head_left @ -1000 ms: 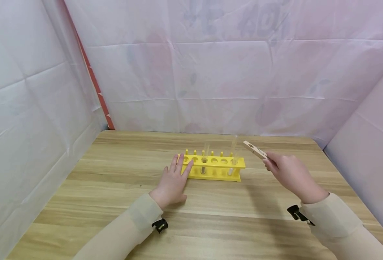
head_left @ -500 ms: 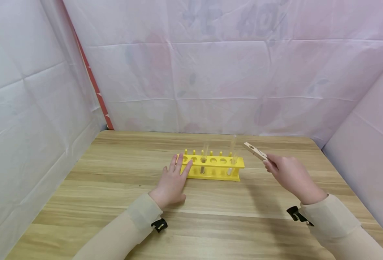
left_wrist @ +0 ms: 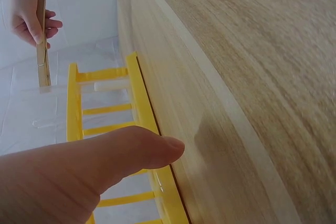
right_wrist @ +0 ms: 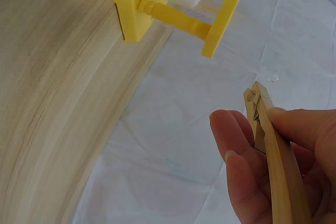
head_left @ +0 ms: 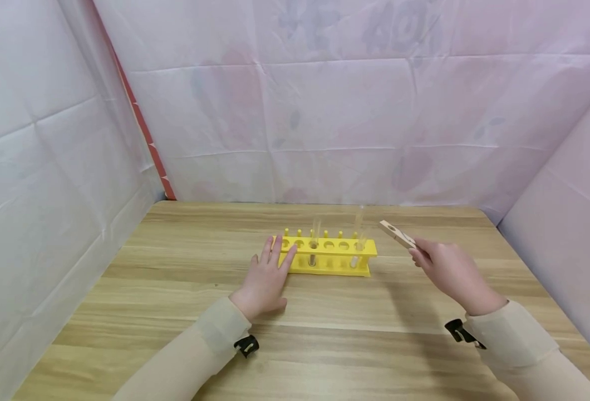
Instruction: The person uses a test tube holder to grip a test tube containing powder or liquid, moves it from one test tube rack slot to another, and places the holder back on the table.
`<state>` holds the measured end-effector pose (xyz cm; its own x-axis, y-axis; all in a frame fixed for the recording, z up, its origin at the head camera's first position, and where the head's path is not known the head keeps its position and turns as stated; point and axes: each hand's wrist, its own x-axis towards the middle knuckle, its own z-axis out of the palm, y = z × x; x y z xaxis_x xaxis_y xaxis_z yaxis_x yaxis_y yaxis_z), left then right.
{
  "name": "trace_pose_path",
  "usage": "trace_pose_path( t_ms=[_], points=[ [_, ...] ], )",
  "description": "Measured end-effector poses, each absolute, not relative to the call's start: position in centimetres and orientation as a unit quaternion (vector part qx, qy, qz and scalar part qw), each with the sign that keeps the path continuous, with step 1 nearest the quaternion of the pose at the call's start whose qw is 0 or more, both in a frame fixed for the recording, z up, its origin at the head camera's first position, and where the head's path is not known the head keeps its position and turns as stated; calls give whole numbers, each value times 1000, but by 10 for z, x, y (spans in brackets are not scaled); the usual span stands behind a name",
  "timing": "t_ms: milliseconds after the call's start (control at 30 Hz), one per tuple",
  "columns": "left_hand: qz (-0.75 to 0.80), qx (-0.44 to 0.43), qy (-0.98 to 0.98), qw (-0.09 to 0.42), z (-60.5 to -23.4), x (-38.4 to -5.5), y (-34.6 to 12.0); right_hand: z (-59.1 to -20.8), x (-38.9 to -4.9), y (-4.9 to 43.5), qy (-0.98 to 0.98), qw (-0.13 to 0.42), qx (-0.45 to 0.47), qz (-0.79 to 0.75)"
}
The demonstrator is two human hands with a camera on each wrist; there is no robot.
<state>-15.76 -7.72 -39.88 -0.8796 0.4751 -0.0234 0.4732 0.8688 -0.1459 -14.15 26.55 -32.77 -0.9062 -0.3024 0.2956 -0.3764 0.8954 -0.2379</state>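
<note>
A yellow test tube rack (head_left: 336,252) stands on the table, its left end under the outstretched fingers of my left hand (head_left: 263,280). In its third hole from the left is a glass test tube (head_left: 316,227) with dark matter at the bottom. A second test tube (head_left: 359,219) stands in the rightmost hole, with white content low inside. To the right, my right hand (head_left: 450,272) grips a wooden test tube clamp (head_left: 394,231) above the table. The clamp's tip points toward the right-hand tube, apart from it in the head view. The right wrist view shows its metal spring (right_wrist: 256,115).
The wood-grain table (head_left: 325,356) spreads around the rack on all sides. White-pink sheeting (head_left: 335,111) hangs behind it and at both sides. A red strip (head_left: 147,128) runs down the back left corner. Black straps (head_left: 246,346) sit at both sleeve cuffs.
The clamp in my right hand has shifted slightly to the right, away from the right-hand tube. My left hand, the rack and both tubes stay as they were.
</note>
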Motion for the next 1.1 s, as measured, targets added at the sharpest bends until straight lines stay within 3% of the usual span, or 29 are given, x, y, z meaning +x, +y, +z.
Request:
trace_pose_path(
  t_ms=[1100],
  points=[
    [60,-242,-968,0,-398,-158,-76,-336,-140,277,-963,138,175,149]
  ],
)
